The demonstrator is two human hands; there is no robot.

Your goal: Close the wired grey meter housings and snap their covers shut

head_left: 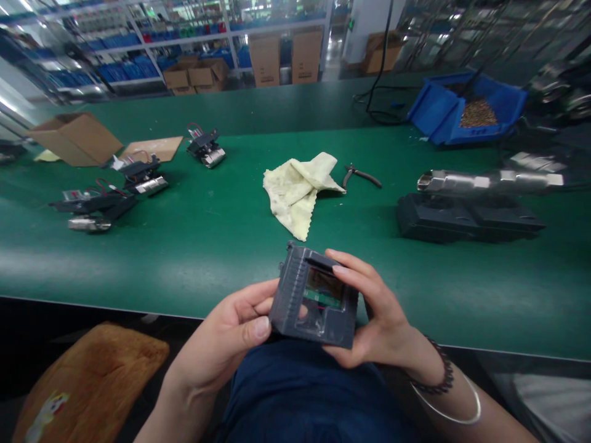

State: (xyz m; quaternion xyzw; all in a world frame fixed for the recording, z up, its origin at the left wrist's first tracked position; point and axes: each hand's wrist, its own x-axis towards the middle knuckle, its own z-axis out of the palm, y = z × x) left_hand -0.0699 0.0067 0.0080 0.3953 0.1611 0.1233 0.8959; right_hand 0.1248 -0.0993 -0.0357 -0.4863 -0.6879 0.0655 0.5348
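Observation:
Both hands hold a dark grey plastic housing (pixel 289 301) over the table's front edge, near my body. Through its window a green circuit board shows. My left hand (pixel 231 329) grips the left side, thumb near the lower left corner. Around the right side wraps my right hand (pixel 376 307), fingers on the top edge and thumb underneath. Beyond the housing lies a crumpled pale yellow cloth (pixel 300 191), with dark-handled pliers (pixel 362 175) just to its right.
Dark assemblies with metal cylinders (pixel 95 209) sit at the left, by an open cardboard box (pixel 76 138). At the right, metal fittings (pixel 489 181) rest on dark housings (pixel 466 218). Behind them stands a blue bin (pixel 438 114) of small brass-coloured parts. A black cable (pixel 379 80) hangs at the back.

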